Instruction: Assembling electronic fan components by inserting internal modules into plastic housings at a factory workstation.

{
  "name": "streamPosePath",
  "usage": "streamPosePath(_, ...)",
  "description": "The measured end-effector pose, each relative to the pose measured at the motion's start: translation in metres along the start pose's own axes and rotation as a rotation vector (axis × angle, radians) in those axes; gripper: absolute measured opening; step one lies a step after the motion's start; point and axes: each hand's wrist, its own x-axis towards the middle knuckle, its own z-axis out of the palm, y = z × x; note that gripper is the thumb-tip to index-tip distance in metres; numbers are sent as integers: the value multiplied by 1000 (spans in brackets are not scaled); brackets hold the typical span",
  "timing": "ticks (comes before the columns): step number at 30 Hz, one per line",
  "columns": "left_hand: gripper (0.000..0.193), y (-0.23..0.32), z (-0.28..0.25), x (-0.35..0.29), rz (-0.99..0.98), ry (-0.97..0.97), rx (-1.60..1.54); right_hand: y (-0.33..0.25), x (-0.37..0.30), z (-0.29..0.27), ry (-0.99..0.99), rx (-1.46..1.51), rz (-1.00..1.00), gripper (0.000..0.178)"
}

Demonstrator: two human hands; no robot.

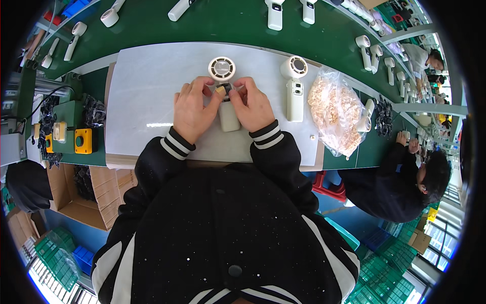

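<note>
A cream handheld fan (230,118) lies on the white work sheet (147,91) in front of me, its round head (221,68) pointing away. My left hand (194,110) grips it from the left at the neck, and the thumb, its tip yellowish, presses on a dark part (224,90) between head and handle. From the right, my right hand (254,108) pinches the same spot with thumb and forefinger. My fingers hide some of the dark part. A second cream fan (295,99) lies to the right of my right hand.
Right of the sheet lies a see-through bag (334,109) of small cream parts. At left stands a green machine (66,121) with a yellow button box (83,141). More fans lie on the green conveyor (223,25) beyond. A co-worker (400,177) sits at right.
</note>
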Motion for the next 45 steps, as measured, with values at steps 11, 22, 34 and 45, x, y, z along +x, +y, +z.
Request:
streamPosePath(11,30,-2,-1,2,-151,-321,-480,1,-13,6,-63,193,10,28)
streamPosePath(22,35,3,-11,0,28,-309,-591,-9,-22,3,32,497,-1,34)
streamPosePath(34,22,19,-14,14,299,-149,-545,-35,-16,8,145,865,-117,16)
streamPosePath(45,32,4,-12,94,-49,-376,-698,-9,12,18,-43,714,244,39)
